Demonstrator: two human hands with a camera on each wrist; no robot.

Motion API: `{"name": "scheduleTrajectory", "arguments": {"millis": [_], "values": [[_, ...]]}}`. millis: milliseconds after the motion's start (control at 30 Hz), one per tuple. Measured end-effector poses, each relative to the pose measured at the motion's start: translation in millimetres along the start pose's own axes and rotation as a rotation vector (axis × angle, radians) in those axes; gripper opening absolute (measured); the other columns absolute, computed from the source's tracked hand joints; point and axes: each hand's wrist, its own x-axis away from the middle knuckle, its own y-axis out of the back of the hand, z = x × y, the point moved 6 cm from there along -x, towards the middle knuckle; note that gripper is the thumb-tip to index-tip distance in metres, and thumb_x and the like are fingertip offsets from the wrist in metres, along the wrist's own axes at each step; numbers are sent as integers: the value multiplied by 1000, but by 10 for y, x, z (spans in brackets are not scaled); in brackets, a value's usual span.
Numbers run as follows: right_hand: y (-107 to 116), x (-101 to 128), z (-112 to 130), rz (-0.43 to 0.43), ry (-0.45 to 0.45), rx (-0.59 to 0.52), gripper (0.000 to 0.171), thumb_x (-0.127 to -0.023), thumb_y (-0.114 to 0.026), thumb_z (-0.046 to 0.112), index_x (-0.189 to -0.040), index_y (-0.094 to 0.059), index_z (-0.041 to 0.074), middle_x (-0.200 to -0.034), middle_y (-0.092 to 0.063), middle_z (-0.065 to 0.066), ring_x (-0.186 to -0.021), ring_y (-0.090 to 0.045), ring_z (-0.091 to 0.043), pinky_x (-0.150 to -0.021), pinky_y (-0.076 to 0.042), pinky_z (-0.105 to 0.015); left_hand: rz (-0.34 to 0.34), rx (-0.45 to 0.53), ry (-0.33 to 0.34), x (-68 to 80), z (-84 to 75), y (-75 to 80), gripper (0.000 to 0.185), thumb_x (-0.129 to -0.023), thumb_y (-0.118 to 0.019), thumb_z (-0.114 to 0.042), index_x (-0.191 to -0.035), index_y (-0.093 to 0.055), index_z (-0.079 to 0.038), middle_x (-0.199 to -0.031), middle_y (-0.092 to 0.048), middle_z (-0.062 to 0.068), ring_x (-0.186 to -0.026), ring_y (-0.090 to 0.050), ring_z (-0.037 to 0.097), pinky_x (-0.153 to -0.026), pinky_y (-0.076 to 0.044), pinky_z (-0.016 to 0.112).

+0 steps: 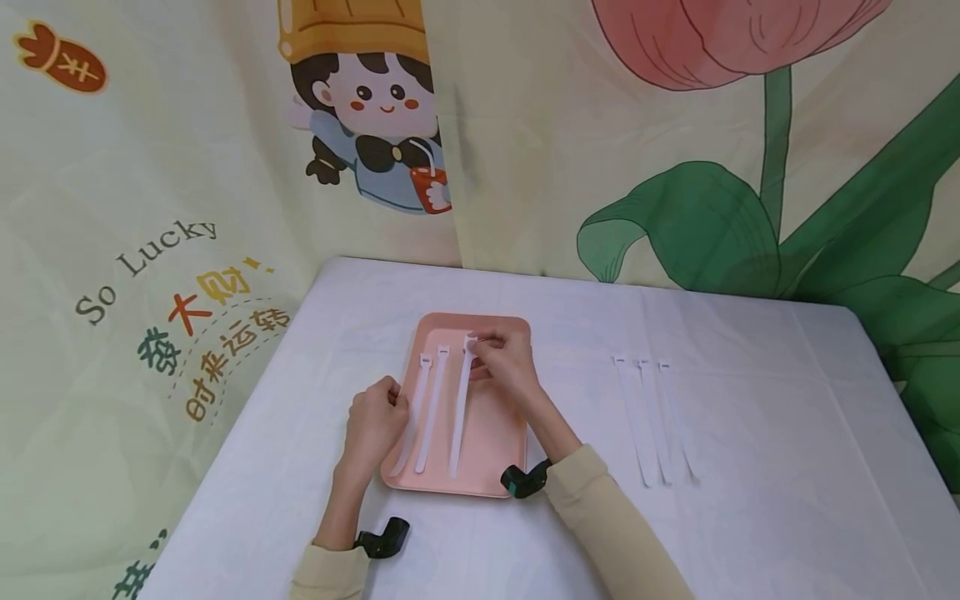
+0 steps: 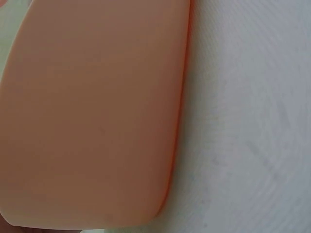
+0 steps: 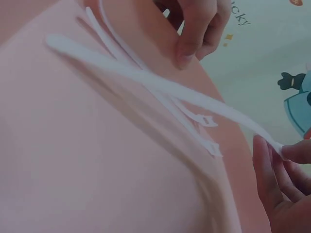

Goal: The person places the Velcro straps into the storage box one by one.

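A pink tray (image 1: 495, 433) lies before me, and my left hand (image 1: 373, 423) grips its left rim, thumb on the inside in the right wrist view. My right hand (image 1: 508, 365) pinches a white cable tie (image 3: 160, 83) by its head end above the tray. The strap's other end hangs toward the near side. Left of it, two more white cable ties (image 1: 432, 410) lie side by side in the tray, slotted heads pointing away from me. The left wrist view shows mostly the tray's pink surface (image 2: 97, 116), with little of the hand.
Three white cable ties (image 1: 655, 421) lie in a row on the white tablecloth (image 1: 780, 467) to the right, heads away from me. A printed curtain (image 1: 517, 167) hangs behind the table's back edge. Black cameras (image 1: 384, 538) sit on both wrists.
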Motion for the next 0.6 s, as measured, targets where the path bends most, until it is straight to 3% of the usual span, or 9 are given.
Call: {"name": "scheduleTrajectory", "arguments": {"millis": [233, 367, 600], "values": [[-93, -55, -81, 17, -54, 78, 20, -96, -68, 7, -113, -72, -2, -91, -73, -20, -81, -72, -50, -73, -61, -54, -3, -8, -6, -2, 7, 12, 12, -95, -57, -2, -84, -61, 0, -67, -60, 9, -56, -53, 18, -49, -40, 28], [-137, -103, -140, 40, -75, 129, 18, -96, -68, 7, -112, -72, -2, -90, -73, -17, -82, -73, -46, -70, -62, -50, 5, -6, -7, -2, 6, 13, 12, -96, -56, -3, -85, -61, 0, -67, -60, 9, -56, -53, 18, -49, -40, 28], [-205, -135, -248, 92, -123, 118, 17, -96, -66, 4, -111, -70, -3, -86, -73, -19, -69, -74, -32, -66, -62, -44, 11, -1, -8, 11, -22, 28, 13, -96, -56, -2, -85, -61, 1, -67, -60, 9, -56, -53, 17, -49, -40, 28]]}}
